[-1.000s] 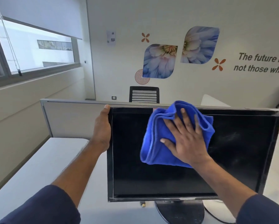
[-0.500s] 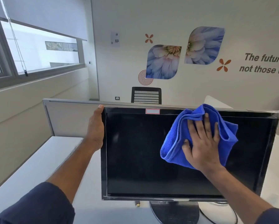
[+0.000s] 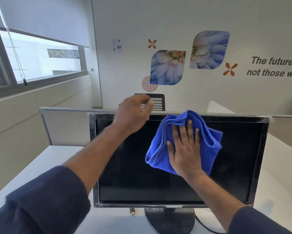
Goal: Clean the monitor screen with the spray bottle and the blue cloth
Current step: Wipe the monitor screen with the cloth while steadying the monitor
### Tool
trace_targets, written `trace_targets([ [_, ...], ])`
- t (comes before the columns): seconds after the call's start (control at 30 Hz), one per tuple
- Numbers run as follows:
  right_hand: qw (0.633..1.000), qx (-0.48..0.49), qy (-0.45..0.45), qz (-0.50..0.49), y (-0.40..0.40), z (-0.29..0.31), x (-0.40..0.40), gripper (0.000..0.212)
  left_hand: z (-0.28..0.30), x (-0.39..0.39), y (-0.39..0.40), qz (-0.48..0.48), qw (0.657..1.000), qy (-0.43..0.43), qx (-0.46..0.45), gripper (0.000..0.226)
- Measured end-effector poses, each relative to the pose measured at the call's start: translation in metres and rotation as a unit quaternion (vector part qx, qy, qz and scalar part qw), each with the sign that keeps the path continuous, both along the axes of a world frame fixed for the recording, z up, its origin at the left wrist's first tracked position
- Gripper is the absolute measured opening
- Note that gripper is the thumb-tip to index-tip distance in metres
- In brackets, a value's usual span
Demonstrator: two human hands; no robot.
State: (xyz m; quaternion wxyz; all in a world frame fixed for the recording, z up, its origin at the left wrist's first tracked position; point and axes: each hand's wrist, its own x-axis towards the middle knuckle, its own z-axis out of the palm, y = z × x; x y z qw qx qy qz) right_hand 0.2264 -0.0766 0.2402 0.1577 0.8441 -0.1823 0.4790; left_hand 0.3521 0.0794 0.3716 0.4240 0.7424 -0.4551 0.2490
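Black flat-panel monitor [image 3: 179,159] with a dark, unlit screen stands on the white desk [image 3: 45,166], its round grey base [image 3: 170,222] cut off by the bottom edge. A crumpled blue microfibre cloth [image 3: 160,149] lies against the upper middle of the screen, pressed flat there by the right hand [image 3: 184,152], fingers spread wide over it. The left hand [image 3: 133,115] is blurred, raised in front of the monitor's top edge, fingers loosely curled and holding nothing; whether it touches the bezel cannot be told. It hides part of a black chair back [image 3: 158,102] beyond the grey partition [image 3: 66,125]. No spray bottle shows. Dark blue sleeves [image 3: 45,200] cover both forearms' lower parts.
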Motion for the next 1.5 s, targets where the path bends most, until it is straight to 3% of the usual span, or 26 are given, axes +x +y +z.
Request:
trace_targets([
  [0.1,0.998,-0.031,0.048,0.033,0.01,0.0,0.01,0.059,0.006,-0.007,-0.035,0.032,0.983,-0.016,0.18,0.041],
  [0.2,0.996,-0.041,0.07,0.035,-0.001,0.001,0.007,0.066,0.001,0.004,-0.044,0.056,0.964,0.002,0.261,0.051],
  [0.53,0.999,-0.014,0.033,0.03,-0.064,0.0,-0.036,0.069,-0.005,0.008,-0.044,0.08,0.966,-0.02,0.244,0.051],
  [0.83,0.999,-0.001,0.025,0.031,-0.03,-0.001,-0.006,0.075,-0.009,0.005,-0.04,0.115,0.965,-0.017,0.236,0.046],
  [1.13,0.98,-0.099,0.097,0.143,-0.021,-0.069,-0.017,0.07,-0.008,0.005,-0.045,0.12,0.963,-0.027,0.24,0.05],
  [1.3,0.967,-0.157,0.167,0.108,-0.019,-0.111,-0.034,0.072,-0.008,0.003,-0.04,0.117,0.964,-0.025,0.238,0.049],
  [1.5,0.94,-0.199,0.248,0.124,-0.027,-0.106,-0.046,0.069,-0.008,-0.002,-0.036,0.109,0.965,-0.013,0.236,0.049],
])
